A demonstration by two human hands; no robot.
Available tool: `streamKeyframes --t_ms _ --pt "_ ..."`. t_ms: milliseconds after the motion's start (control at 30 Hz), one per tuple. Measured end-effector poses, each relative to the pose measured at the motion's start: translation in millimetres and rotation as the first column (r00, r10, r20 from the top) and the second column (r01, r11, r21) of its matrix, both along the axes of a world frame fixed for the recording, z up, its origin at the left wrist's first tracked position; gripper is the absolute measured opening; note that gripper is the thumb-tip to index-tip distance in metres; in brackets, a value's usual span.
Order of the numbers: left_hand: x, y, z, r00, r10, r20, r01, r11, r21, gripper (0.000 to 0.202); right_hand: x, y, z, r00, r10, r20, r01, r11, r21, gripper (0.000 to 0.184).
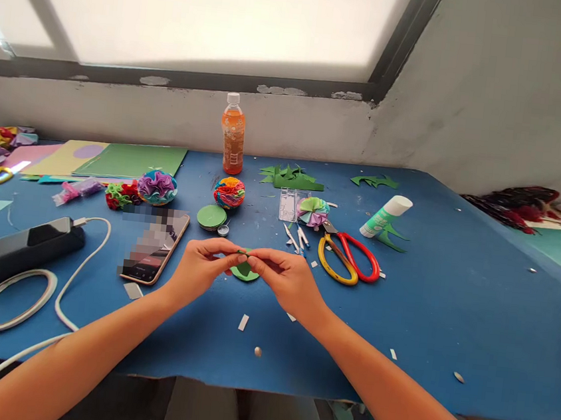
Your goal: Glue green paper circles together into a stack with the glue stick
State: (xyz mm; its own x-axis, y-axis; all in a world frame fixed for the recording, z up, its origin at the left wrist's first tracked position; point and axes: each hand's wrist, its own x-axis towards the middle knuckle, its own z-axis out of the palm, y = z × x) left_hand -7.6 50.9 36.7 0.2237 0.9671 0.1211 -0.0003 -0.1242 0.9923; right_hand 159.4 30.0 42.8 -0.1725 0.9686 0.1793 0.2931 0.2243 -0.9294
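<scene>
My left hand (203, 265) and my right hand (284, 277) meet at the middle of the blue table (450, 308). Both pinch a small green paper circle (245, 270) between thumb and fingertips, just above the tabletop. The fingers cover the circle's top edge. A stack of green paper circles (211, 217) lies just beyond my left hand. Red and yellow scissors (348, 257) lie to the right of my right hand.
A phone (155, 245), a black power bank (23, 248) with white cable and a tape ring (13, 297) lie at left. Paper flower balls (229, 192), an orange drink bottle (233, 134), a glue stick (385, 216), green leaf cutouts (291, 178) and coloured sheets (130, 159) sit further back.
</scene>
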Motion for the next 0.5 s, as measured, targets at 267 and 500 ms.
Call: streamKeyframes --t_ms 267,500 --pt "-2.5 -1.7 -0.7 0.991 0.014 -0.135 0.023 0.964 0.266 0.013 1.0 -2.9 0.5 0.977 -0.041 0.209 -0.017 0.962 0.271 0.015" --pt "-4.6 -3.4 -6.4 0.996 0.056 -0.063 -0.004 0.778 0.629 0.004 -6.9 -5.6 -0.5 0.993 -0.011 -0.117 0.038 0.973 0.227 0.010"
